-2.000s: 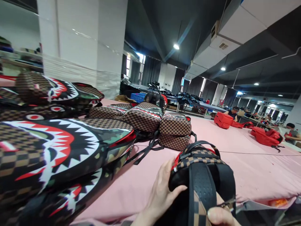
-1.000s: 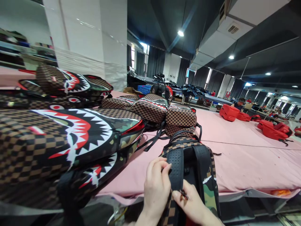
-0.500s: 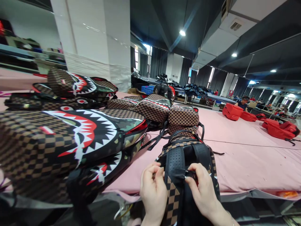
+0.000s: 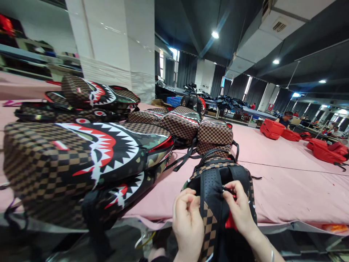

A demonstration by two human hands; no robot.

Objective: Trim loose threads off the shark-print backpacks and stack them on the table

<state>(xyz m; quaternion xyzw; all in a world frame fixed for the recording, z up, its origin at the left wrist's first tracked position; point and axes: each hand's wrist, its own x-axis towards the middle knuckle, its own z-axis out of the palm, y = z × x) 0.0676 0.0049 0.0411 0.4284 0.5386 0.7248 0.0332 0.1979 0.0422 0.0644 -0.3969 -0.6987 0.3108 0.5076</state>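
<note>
A brown-and-black checkered backpack (image 4: 209, 215) lies in front of me with its black shoulder straps (image 4: 210, 182) and back side facing up. My left hand (image 4: 188, 218) is closed in a pinch at the left strap's edge; whatever sits between its fingertips is hidden. Between the thumb and fingers of my right hand (image 4: 240, 207) is a small black piece with a shiny end (image 4: 224, 189), over the middle of the back panel. Red material (image 4: 230, 221) shows just below that hand.
Large checkered backpacks with shark-mouth prints (image 4: 109, 149) are stacked at left. More checkered backpacks (image 4: 215, 131) stand behind mine on the pink-covered table (image 4: 289, 182). Red bags (image 4: 271, 128) lie at the far right, where a person (image 4: 285, 118) sits behind them. A white pillar (image 4: 109, 43) rises at back left.
My right hand has moved up along the back panel with the small black piece, and red material now shows beneath it. My left hand keeps its pinch. The view has shifted slightly.
</note>
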